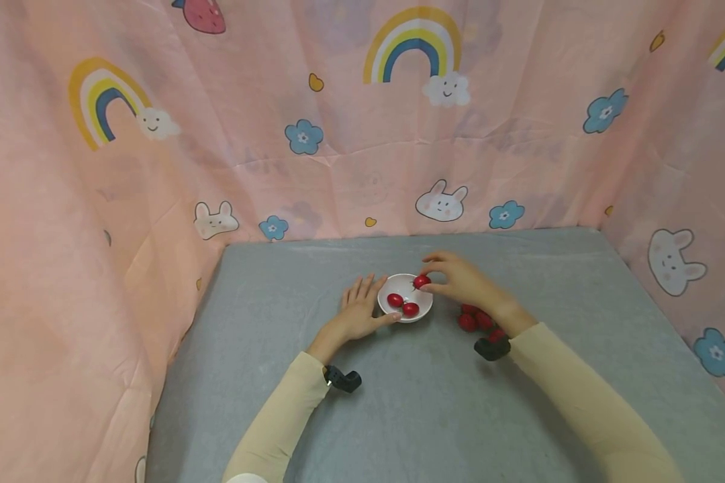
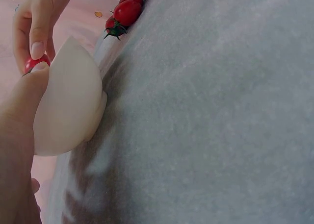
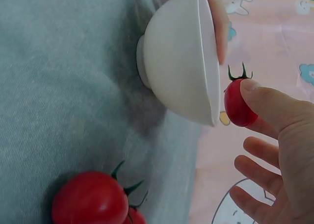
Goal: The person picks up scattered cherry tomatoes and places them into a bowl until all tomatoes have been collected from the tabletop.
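A small white bowl (image 1: 425, 310) stands on the table with two red cherry tomatoes (image 1: 395, 300) inside. At its left side rests my left hand (image 1: 359, 318), fingers stretched out and spread, with the thumb (image 2: 29, 89) at the near rim. My right hand (image 1: 459, 278) pinches another cherry tomato (image 3: 239, 101) between thumb and fingertips, over the bowl's right rim. Its green stem leaves show, and the other fingers are loosely bent. Under the right wrist lie several more cherry tomatoes (image 1: 468, 323), partly hidden by the arm in the head view.
A grey cloth covers the table (image 1: 411, 416). Pink printed curtain (image 1: 362, 174) hangs along the back and both sides. Black wrist cameras (image 1: 344, 380) sit on both wrists, low over the table.
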Demonstrator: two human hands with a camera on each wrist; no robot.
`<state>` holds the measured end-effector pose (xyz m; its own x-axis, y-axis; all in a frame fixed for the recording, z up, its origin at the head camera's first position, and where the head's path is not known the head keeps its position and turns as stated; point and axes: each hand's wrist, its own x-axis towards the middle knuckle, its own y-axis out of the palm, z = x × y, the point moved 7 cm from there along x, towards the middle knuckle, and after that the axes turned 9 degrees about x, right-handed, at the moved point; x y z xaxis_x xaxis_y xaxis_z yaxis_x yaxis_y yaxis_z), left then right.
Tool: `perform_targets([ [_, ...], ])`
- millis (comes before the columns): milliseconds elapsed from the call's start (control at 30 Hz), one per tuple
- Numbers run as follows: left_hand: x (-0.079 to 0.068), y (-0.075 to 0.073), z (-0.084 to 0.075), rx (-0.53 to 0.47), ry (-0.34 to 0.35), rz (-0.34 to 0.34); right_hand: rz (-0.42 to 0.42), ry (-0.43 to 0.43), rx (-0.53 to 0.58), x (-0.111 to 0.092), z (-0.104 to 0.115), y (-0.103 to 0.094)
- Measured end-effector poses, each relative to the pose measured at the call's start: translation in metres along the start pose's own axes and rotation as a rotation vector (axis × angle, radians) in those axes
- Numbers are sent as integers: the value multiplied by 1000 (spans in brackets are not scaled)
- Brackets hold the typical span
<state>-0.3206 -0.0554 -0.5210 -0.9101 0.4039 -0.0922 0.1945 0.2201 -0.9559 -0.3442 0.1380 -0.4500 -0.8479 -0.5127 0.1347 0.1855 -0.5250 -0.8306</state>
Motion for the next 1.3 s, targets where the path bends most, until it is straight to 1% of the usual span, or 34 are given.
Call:
perform_targets([
  [133,0,-1,1,-3,-5,3,11,4,-2,3,3,4],
  [367,-1,-1,0,4,6,4,26,10,27,5,6,9],
  [600,-1,-1,0,0,-5,15,29,7,16,8,3,16],
  [733,-1,-2,-1,-2,2,10,32,14,9,10,1,21],
  [1100,-2,-2,-1,-9,19,2,26,12,20,7,1,28],
  [1300,-2,-1,-1,-2,12,5,54,33,18,6,2,30],
])
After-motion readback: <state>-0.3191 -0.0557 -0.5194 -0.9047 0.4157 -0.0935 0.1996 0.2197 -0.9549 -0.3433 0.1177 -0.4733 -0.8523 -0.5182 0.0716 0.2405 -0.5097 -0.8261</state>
